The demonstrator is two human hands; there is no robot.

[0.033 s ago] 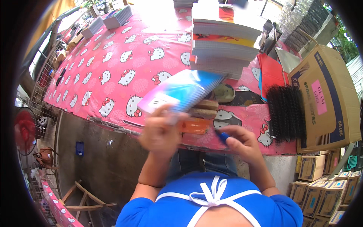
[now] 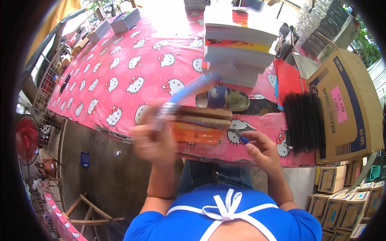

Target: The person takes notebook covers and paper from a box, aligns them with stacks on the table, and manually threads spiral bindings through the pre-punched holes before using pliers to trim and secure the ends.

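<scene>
My left hand (image 2: 155, 138), smeared by motion, is closed on a spiral notebook (image 2: 193, 86) with a blue cover, tilted nearly edge-on above the table. In my right hand (image 2: 261, 150) is a small blue-handled tool (image 2: 244, 139) with a dark tip, pinched between thumb and fingers; its exact kind is not clear. Between my hands, a wooden block (image 2: 205, 114) lies along the table, with a flat orange pack (image 2: 197, 133) on its near side. Just behind the block rests a slipper (image 2: 237, 99) with a dark blue strap.
A tall notebook stack (image 2: 237, 56) stands beyond the slipper. At right are a bundle of black spiral coils (image 2: 304, 122), a red folder (image 2: 287, 78) and a large cardboard box (image 2: 348, 106). More notebooks (image 2: 125, 21) sit far left on the pink tablecloth (image 2: 124, 60).
My left hand has moved left and nearer with the notebook, whose cover has turned from face-up to nearly edge-on. More of the block, orange pack and slipper shows. My right hand shifts slightly right.
</scene>
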